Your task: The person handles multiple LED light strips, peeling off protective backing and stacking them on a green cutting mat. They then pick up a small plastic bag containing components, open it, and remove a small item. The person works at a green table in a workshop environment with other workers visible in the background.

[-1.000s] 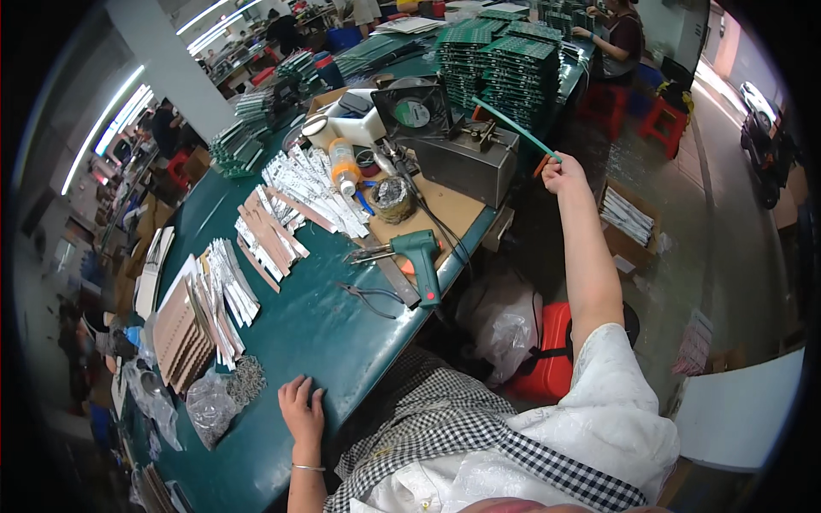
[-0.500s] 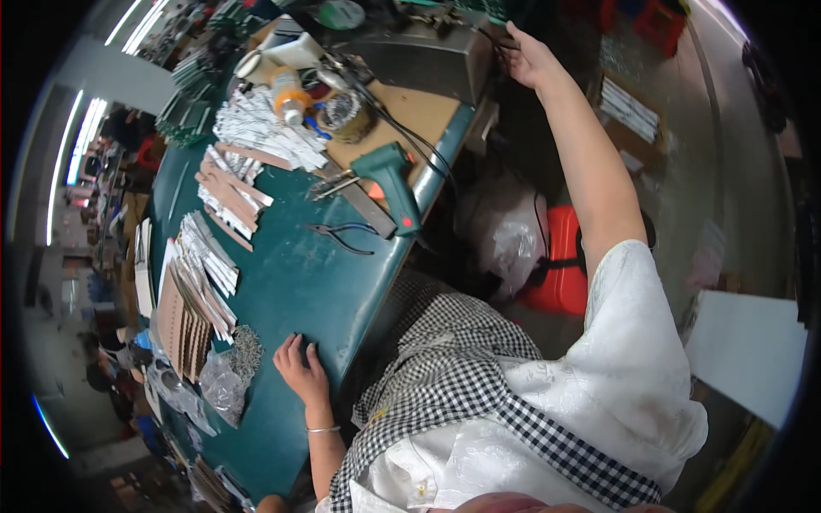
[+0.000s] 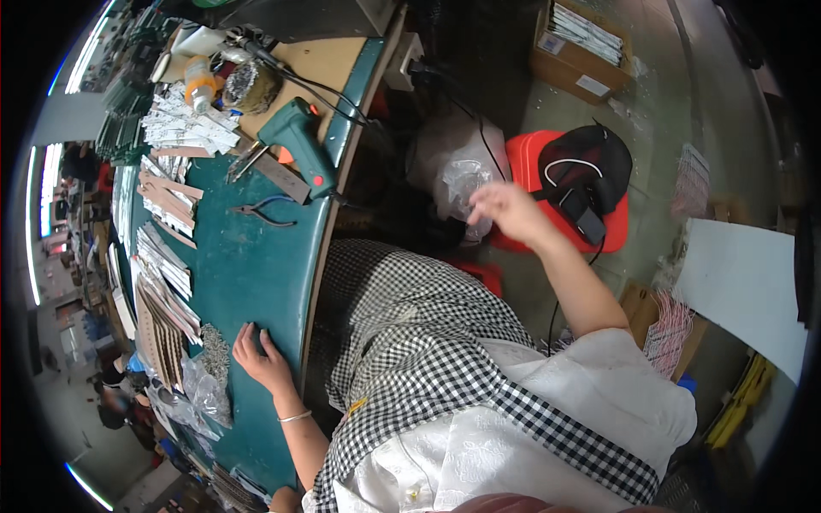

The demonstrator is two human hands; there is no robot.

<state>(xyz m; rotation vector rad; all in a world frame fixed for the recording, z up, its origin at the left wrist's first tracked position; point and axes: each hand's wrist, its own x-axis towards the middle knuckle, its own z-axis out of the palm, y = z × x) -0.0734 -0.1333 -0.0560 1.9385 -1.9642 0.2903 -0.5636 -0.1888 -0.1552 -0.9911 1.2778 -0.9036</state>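
My left hand point(image 3: 263, 359) rests on the green tabletop point(image 3: 256, 282) near its edge, fingers spread and holding nothing. Beside it are a heap of small metal parts point(image 3: 214, 355) and a clear plastic bag point(image 3: 205, 393). Over the floor side, my right hand point(image 3: 513, 215) hangs in the air, slightly blurred, its fingers apart with nothing visible in them. Behind that hand sits a translucent plastic bag point(image 3: 457, 162). To its right is a red stool point(image 3: 526, 158) carrying a black bag point(image 3: 599, 162) and a dark phone-like device point(image 3: 581, 215).
On the table lie a green pistol-shaped tool point(image 3: 299, 141), pliers point(image 3: 265, 209), a metal strip point(image 3: 282, 179), bundles of white strips point(image 3: 184, 124) and an orange-and-white bottle point(image 3: 200, 84). A carton of strips point(image 3: 581, 60) stands on the floor. Cables hang off the table edge.
My right hand has come back from the metal box at the table's far end to near the red stool. The view has turned right; my left hand stays on the table.
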